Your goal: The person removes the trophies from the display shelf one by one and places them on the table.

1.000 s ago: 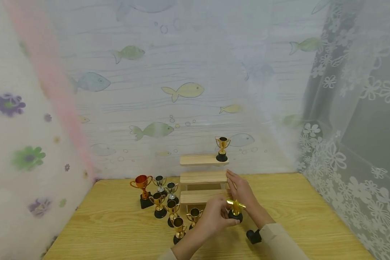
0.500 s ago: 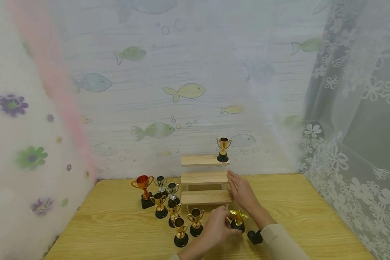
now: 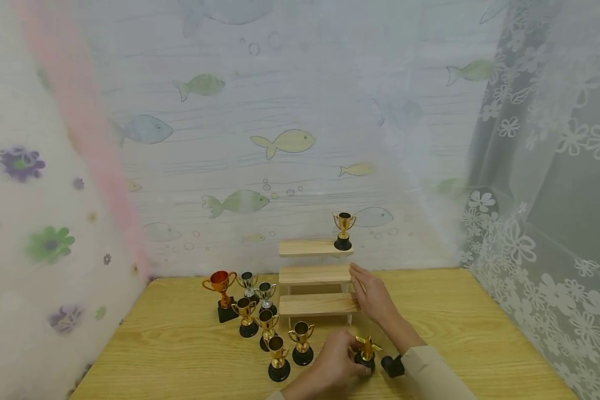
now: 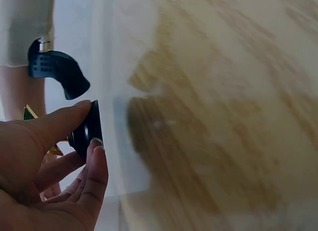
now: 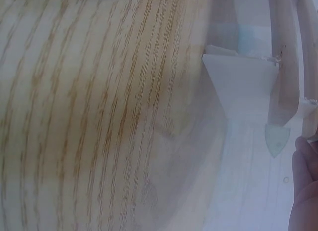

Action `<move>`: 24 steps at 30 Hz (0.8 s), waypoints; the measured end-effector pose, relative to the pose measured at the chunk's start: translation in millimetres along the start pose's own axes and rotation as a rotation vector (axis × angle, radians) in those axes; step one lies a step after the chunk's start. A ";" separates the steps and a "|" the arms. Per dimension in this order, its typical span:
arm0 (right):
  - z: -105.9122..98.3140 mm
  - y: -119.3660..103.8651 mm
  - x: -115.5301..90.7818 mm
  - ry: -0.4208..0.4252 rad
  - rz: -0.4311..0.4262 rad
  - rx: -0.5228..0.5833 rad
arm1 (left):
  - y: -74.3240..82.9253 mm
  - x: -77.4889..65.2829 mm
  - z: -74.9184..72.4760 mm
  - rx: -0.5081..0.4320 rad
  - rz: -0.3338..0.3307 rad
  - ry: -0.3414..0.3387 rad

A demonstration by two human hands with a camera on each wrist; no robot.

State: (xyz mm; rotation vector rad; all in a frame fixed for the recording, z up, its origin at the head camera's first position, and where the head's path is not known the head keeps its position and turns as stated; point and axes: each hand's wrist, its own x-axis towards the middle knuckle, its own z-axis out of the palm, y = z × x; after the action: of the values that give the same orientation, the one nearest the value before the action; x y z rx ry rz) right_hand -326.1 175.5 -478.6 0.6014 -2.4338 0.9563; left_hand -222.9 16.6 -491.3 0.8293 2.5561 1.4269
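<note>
A small gold trophy with a star-like top (image 3: pixel 367 348) and a round black base (image 4: pixel 88 129) is in my left hand (image 3: pixel 336 361). The thumb and fingers pinch that base, seen close up in the left wrist view, with a gap between it and the tabletop. My right hand (image 3: pixel 377 297) rests with extended fingers against the right end of a three-tier wooden shelf (image 3: pixel 316 274); the right wrist view catches only its fingertips (image 5: pixel 301 159) at the shelf's edge. On the top tier, at the right, stands a gold cup trophy (image 3: pixel 343 230).
Left of the shelf stand several gold cups, one being this gold cup trophy (image 3: pixel 302 343), two silver cups (image 3: pixel 266 298) and a larger orange-red cup (image 3: pixel 222 294). A black wrist camera mount (image 3: pixel 393 365) sits by the right sleeve. A patterned curtain (image 3: pixel 290 111) hangs behind the wooden table (image 3: pixel 180 355).
My left hand has carried the star trophy downward, nearer to the front of the table and away from the shelf. The right hand stays at the shelf's end.
</note>
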 end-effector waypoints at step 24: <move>-3.1 -2.0 -0.2 -0.003 -0.019 0.003 | -6.7 -7.7 -4.4 0.064 -0.028 -0.026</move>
State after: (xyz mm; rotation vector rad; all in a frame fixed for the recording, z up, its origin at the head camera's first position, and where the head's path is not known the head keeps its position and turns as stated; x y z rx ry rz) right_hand -324.1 176.4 -475.6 0.6265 -2.4256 0.9517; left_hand -220.6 6.6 -495.6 0.8123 2.5955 1.3248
